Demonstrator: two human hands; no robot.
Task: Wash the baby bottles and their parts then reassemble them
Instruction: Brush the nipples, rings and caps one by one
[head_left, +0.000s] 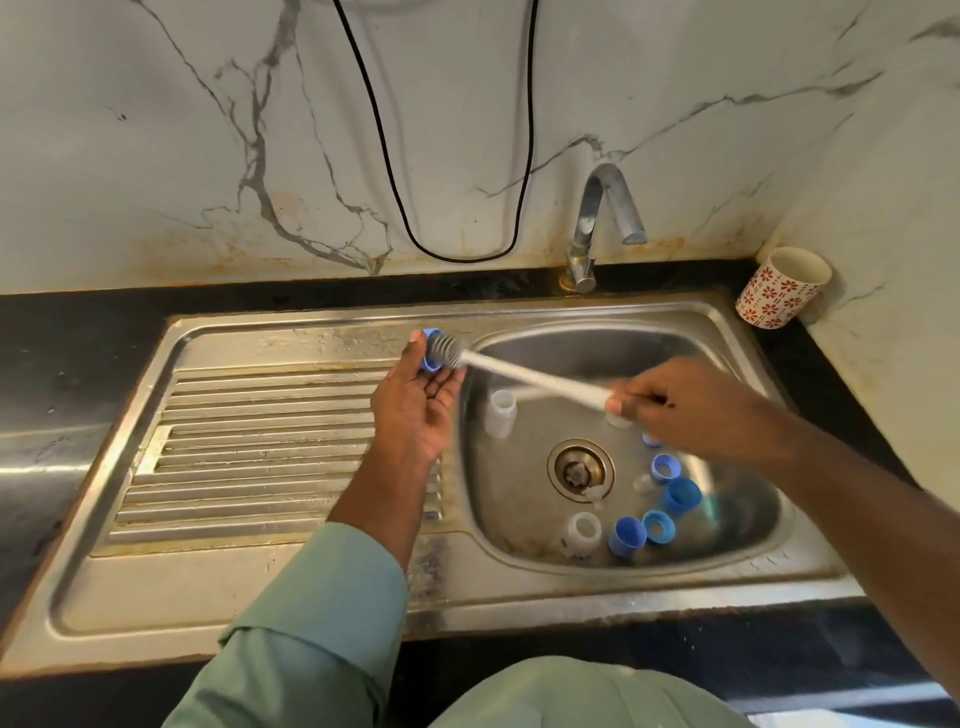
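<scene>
Blue ring (430, 351) is pinched at the left hand's (415, 400) fingertips; the brush (524, 375) is gripped by the right hand (675, 402).

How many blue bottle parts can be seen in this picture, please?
6. One blue part is in the left hand, on the brush. Five lie in the sink basin. The right hand may hide more.

Even indoor light, glare on sink (363, 332) steel, motion-blurred right hand (670, 405), wide-angle edge bending.
</scene>
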